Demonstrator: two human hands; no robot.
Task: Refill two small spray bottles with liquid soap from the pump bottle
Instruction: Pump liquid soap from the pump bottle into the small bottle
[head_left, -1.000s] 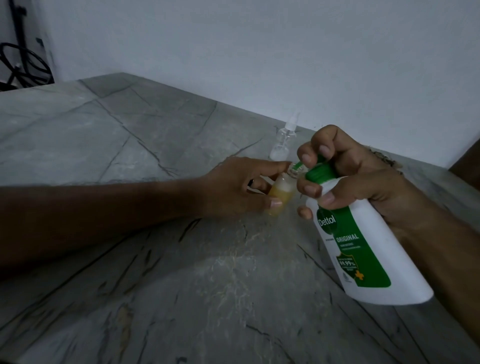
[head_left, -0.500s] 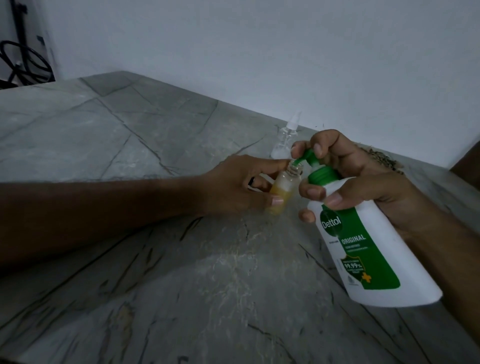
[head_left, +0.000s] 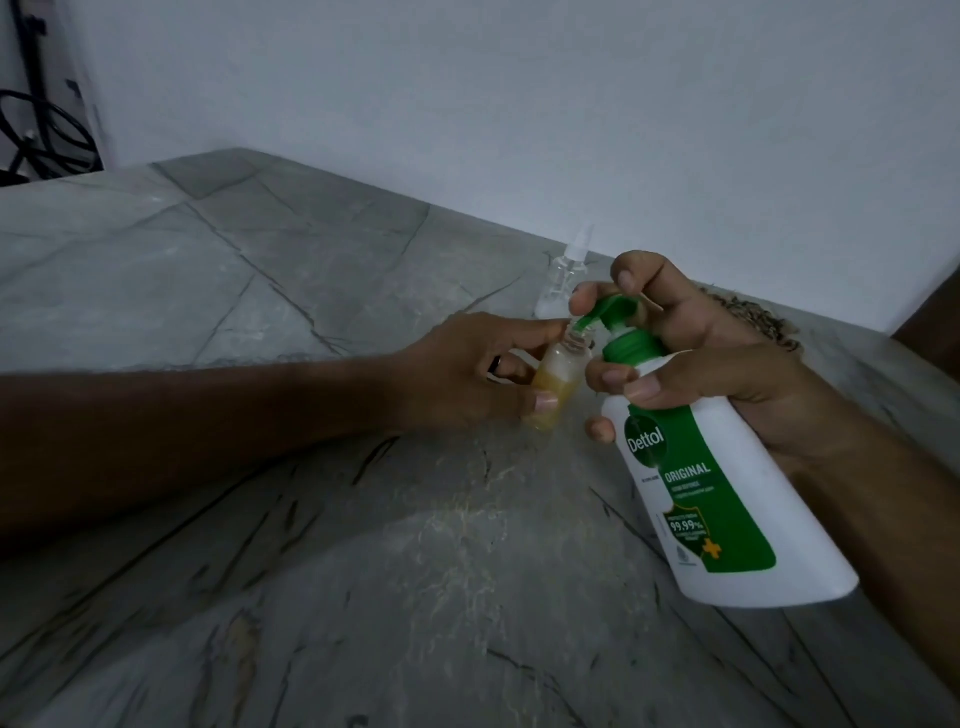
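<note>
While the left hand (head_left: 467, 374) is holding the small spray bottle (head_left: 714, 382) between thumb and fingers, the right hand (head_left: 701, 358) is gripping the white pump bottle (head_left: 727, 499) around its neck and shoulder. The small bottle is standing without its cap, a little tilted, just above or on the grey marble desk (head_left: 260, 571); I cannot tell if its bottom is touching. It is filled with yellow-orange soap in the lower part and with pale foam near the top. The pump bottle is being held tilted, its base lifted toward the camera, and the green pump head (head_left: 608, 312) is pointing its spout right over the open mouth of the small bottle. One finger of the right hand is lying on top of the pump head. Behind both hands, a second spray bottle (head_left: 566, 275), clear and with its sprayer on, is standing on the desk near the white wall (head_left: 571, 104). Dark cables (head_left: 36, 130) are hanging at the far left.
</note>
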